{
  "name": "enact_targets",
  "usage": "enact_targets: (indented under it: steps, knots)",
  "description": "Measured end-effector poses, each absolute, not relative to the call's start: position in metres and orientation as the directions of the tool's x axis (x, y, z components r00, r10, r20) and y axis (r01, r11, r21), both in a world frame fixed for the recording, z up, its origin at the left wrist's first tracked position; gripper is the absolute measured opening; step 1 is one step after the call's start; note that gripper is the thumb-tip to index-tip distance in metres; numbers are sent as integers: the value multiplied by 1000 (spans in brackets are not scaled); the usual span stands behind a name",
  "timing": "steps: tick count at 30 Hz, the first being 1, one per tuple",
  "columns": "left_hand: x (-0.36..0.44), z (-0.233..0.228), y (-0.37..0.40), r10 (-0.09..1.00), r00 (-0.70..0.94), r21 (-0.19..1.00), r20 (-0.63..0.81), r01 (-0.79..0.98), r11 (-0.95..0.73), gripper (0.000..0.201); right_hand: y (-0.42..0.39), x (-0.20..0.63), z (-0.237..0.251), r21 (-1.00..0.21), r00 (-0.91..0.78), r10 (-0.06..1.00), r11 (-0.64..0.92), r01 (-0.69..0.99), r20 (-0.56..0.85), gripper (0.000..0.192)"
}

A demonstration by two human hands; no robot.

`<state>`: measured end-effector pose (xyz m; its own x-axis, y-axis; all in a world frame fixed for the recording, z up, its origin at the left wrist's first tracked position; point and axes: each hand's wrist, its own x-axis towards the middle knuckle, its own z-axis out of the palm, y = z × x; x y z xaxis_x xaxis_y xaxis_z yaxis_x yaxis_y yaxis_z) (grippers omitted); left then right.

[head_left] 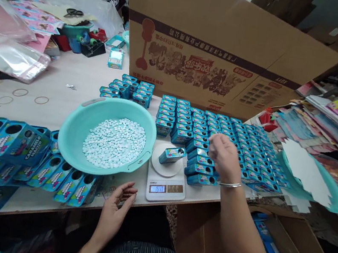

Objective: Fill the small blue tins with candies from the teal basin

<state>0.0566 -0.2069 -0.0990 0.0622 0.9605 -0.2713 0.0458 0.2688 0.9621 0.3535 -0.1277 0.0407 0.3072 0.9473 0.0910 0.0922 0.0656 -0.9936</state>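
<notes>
Weighing step, judging by layout: blue box [172, 154] lies on scale [166, 180] at tabletop's near edge; right hand [224, 157] above filled rows, grip pressed together, contents unclear; left hand [116, 208] spread, empty, below candy basin [74, 128]; next move likely needs reading checked.

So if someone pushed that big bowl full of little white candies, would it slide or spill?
The teal bowl would probably slide flat, since it sits wide and low on the table. The white candies lie loose, well below the rim, so a gentle push likely keeps them in. It looks like thin plastic, so probably light.
</notes>
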Motion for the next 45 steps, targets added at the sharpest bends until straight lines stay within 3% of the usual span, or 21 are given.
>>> enact_targets:
  steps: [3,7,16,20,22,25,28,31,34,41,45]
  knots:
    - [56,-97,-208,965,58,966,-256,42,253,48,-135,361,50,-972,401,916,96,-216,2,27]
    - [55,-94,-208,966,68,968,-250,52,247,47,-142,365,44,-905,403,906,55,-422,-133,30]
    - [52,-92,-212,973,86,974,-214,93,206,46,-142,353,24,-949,355,924,-24,-313,-140,36]
    - [63,-67,-200,981,191,973,16,223,-59,35,-139,350,22,-965,320,940,-36,-262,-122,36]
    - [80,-44,-182,929,316,908,194,300,-292,38,-137,346,22,-963,303,946,-33,-268,-117,34]
    - [119,-12,-148,790,510,686,340,440,-579,54,-135,336,19,-948,294,949,-13,-317,-111,33]
    - [159,0,-115,739,611,416,284,616,-669,65,-140,325,11,-926,280,952,-13,-376,-127,34]
    - [178,-4,-91,726,675,240,131,689,-684,41,-152,325,1,-907,282,947,-21,-420,-152,36]
    - [177,-7,-73,695,716,169,61,679,-715,25,-168,336,-9,-893,326,929,-8,-450,-173,38]
    - [177,-1,-23,752,654,26,81,753,-657,35,-187,355,-19,-864,381,902,18,-503,-203,38]
    - [186,-10,-3,755,653,9,63,756,-655,31,-188,354,-19,-857,383,901,24,-514,-205,38]
